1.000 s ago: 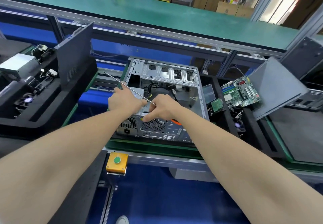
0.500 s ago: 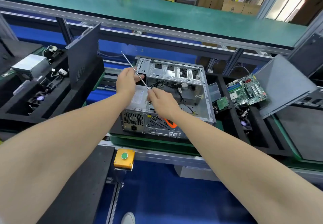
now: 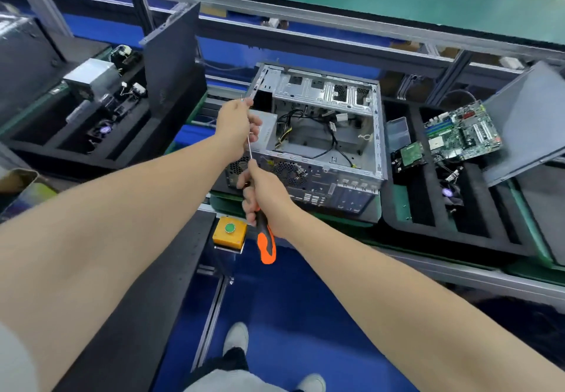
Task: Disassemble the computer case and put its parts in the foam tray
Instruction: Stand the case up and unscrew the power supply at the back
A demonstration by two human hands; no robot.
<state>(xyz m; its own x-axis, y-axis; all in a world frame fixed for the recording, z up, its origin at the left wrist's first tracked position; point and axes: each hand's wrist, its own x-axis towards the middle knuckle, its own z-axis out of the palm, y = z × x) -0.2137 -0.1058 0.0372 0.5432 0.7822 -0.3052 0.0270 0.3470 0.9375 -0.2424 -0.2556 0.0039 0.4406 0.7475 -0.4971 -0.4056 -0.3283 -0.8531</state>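
The open computer case (image 3: 321, 134) lies on its side on the conveyor, with loose cables and a silver power supply (image 3: 266, 130) inside. My right hand (image 3: 263, 193) grips the orange-and-black handle of a long screwdriver (image 3: 265, 245). Its thin shaft runs up to my left hand (image 3: 237, 125), which pinches the shaft near the tip, above the case's left edge. The black foam tray (image 3: 428, 208) to the right of the case holds a green motherboard (image 3: 461, 133), a small drive (image 3: 411, 153) and a fan.
A grey side panel (image 3: 526, 122) leans at the tray's right end. Another foam tray (image 3: 91, 134) on the left holds a power supply, cables and an upright panel. A yellow box with a green button (image 3: 230, 232) sits on the near rail. My shoes show below.
Both hands have pulled back toward me with the screwdriver; the shaft now points nearly upright and the orange handle shows below my right hand. The camera has tilted downward.
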